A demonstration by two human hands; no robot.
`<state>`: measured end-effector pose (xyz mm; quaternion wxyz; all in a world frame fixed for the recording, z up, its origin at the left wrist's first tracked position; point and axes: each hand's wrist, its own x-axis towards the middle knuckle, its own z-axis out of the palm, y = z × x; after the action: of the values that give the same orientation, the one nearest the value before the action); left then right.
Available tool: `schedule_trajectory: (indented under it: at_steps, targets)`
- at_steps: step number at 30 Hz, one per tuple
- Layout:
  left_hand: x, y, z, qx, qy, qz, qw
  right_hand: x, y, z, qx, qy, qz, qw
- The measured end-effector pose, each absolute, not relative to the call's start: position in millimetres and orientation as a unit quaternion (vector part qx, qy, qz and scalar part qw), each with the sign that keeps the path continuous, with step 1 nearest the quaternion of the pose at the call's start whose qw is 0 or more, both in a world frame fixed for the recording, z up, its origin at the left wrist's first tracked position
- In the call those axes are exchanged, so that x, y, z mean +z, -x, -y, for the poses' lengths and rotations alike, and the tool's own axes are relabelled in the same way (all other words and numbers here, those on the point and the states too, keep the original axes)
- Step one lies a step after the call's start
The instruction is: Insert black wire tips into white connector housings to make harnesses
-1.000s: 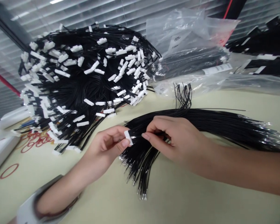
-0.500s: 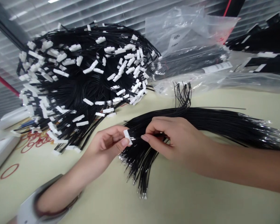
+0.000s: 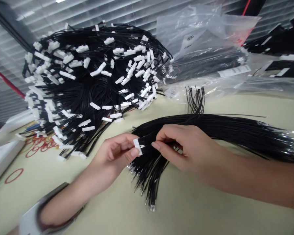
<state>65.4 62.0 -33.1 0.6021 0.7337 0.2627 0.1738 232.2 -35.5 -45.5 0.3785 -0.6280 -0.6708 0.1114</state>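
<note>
Between thumb and fingers, my left hand (image 3: 117,153) pinches a small white connector (image 3: 138,147). Just to its right, my right hand (image 3: 183,145) is closed in a pinch over the black wires; a thin wire seems to run from its fingertips toward the connector, with a shiny metal end beside it. Beneath both hands lies a long bundle of loose black wires (image 3: 225,125), its silvery terminals fanning out at the lower left and at the far right. A few wires with curled tops stick up behind my right hand.
A big heap of black cables (image 3: 88,94) with white connectors fills the back left. Clear plastic bags (image 3: 201,68) of cables lie at the back right. Red rubber bands (image 3: 14,176) and a white box (image 3: 5,160) are at the left.
The whole view has shifted slightly, so the scene appears a little further right. Both hands keep nearly the same pose around the connector and wires.
</note>
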Motion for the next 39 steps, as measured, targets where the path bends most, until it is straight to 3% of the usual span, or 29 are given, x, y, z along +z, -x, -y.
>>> schedule_trajectory:
  at_steps: [30, 39]
  targets:
    - [-34, -65, -61, 0.154, -0.758, -0.297, 0.56, -50, -233, 34, 0.128, 0.599, 0.682, 0.4]
    - [-39, -65, -57, 0.173, -0.793, -0.299, 0.502, -64, -230, 29, 0.114, 0.574, 0.704, 0.403]
